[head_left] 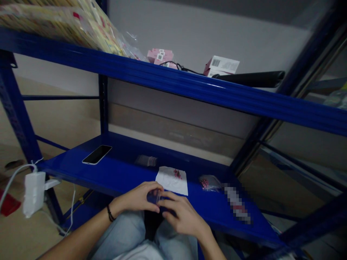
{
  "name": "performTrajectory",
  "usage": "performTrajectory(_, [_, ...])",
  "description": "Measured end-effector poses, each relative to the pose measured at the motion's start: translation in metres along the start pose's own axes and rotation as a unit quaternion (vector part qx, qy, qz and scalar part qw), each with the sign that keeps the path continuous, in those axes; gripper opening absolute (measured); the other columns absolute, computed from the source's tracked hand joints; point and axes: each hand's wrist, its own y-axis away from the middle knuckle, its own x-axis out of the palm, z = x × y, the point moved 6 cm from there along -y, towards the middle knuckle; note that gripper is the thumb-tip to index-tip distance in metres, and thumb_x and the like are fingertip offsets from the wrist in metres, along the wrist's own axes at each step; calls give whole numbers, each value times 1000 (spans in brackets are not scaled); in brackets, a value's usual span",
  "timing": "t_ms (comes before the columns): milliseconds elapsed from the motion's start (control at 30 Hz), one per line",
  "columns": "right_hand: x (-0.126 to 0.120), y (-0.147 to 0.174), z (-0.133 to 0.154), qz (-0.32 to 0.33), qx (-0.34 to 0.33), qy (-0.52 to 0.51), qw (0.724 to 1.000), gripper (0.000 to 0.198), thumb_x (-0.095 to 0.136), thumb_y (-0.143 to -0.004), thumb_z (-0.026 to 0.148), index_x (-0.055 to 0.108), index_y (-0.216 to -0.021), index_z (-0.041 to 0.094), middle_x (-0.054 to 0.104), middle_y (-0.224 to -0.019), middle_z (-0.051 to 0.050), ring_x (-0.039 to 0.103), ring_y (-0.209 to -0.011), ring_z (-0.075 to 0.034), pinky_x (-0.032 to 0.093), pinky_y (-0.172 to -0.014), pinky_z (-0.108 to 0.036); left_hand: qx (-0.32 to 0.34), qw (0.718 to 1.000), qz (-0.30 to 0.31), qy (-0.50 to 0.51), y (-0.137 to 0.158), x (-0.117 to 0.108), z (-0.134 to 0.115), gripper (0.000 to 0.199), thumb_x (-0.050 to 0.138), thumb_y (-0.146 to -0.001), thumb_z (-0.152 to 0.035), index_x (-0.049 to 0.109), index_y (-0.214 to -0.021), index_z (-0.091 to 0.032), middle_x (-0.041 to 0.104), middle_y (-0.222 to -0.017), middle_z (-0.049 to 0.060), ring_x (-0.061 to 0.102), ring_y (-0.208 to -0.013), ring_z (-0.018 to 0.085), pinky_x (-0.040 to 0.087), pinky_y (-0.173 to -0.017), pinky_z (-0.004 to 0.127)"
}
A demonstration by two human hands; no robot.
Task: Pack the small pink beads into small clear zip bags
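Observation:
Above my lap, at the front edge of the blue shelf, my left hand pinches a small clear plastic bag. My right hand meets it from the other side, its fingertips closed on the bag's edge. Whether anything is inside the bag I cannot make out. Just beyond my hands lies a white sheet of paper with a little heap of pink beads on it. To its right sits a clear bag of pink beads. Several flat clear bags lie behind to the left.
A phone rests on the shelf's left side. A blurred-out item lies at right. Overhead, a blue beam carries pink boxes, a black tube and bagged goods. A white charger hangs by the left post.

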Motion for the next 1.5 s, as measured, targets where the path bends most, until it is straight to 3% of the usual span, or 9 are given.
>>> performTrajectory(100, [-27, -5, -54, -140, 97, 39, 985, 20, 50, -92, 21, 69, -99, 20, 71, -91, -5, 64, -83, -18, 47, -76, -27, -40, 997, -39, 57, -13, 1, 10, 45, 80, -73, -36, 64, -112, -20, 67, -101, 3, 61, -90, 21, 47, -82, 29])
performTrajectory(133, [-36, -5, -75, -185, 142, 83, 969, 21, 48, -93, 21, 69, -96, 18, 70, -89, -6, 63, -83, -19, 45, -77, -27, -48, 994, -59, 79, -18, 1, 13, 44, 78, -75, -34, 64, -114, -20, 67, -104, 4, 61, -94, 22, 46, -85, 30])
performTrajectory(267, [-38, -12, -135, -184, 215, 195, 939, 21, 48, -89, 14, 68, -94, 17, 69, -95, -8, 61, -95, -22, 42, -84, -28, -30, 975, -132, 174, -44, 8, 22, 47, 75, -77, -29, 61, -121, -20, 63, -122, 7, 56, -113, 26, 40, -100, 34])
performTrajectory(433, [-22, -14, -162, -185, 241, 204, 931, 17, 52, -88, 16, 67, -94, 19, 69, -95, -7, 61, -95, -21, 42, -84, -25, -34, 932, -236, 274, -60, 22, 36, 43, 69, -84, -36, 60, -123, -20, 65, -120, 9, 57, -113, 28, 41, -98, 35])
performTrajectory(800, [-13, -17, -159, -167, 175, 209, 947, 19, 51, -89, 13, 69, -91, 19, 69, -94, -7, 60, -92, -21, 43, -84, -27, -48, 915, -280, 288, -50, 34, 42, 41, 71, -83, -37, 64, -120, -20, 65, -121, 9, 58, -114, 29, 42, -97, 35])
performTrajectory(1100, [-9, -20, -152, -162, 133, 228, 951, 24, 46, -93, 17, 70, -91, 17, 69, -93, -10, 60, -92, -23, 44, -84, -31, -33, 937, -265, 224, -51, 34, 35, 40, 72, -81, -32, 64, -119, -21, 67, -117, 8, 59, -110, 27, 41, -97, 35])
performTrajectory(1300, [-37, -22, -140, -301, 184, -13, 936, 26, 52, -92, 34, 70, -91, 16, 70, -88, -8, 63, -80, -21, 47, -74, -29, -23, 943, -280, 181, -50, 32, 29, 38, 73, -80, -30, 65, -116, -21, 67, -114, 8, 60, -107, 26, 43, -93, 36])
performTrajectory(1400, [-38, -34, -118, -261, 177, -131, 940, 28, 59, -88, 41, 71, -89, 16, 70, -80, -5, 61, -72, -18, 45, -66, -26, -18, 946, -293, 139, -49, 32, 25, 39, 74, -78, -28, 65, -115, -22, 66, -112, 7, 61, -104, 25, 45, -90, 35])
performTrajectory(1500, [-38, -44, -93, -186, 139, -127, 964, 28, 60, -87, 43, 72, -86, 17, 69, -79, -3, 60, -72, -16, 44, -67, -24, -9, 946, -303, 119, -49, 31, 22, 41, 76, -76, -26, 65, -115, -21, 66, -109, 7, 61, -101, 24, 46, -89, 35])
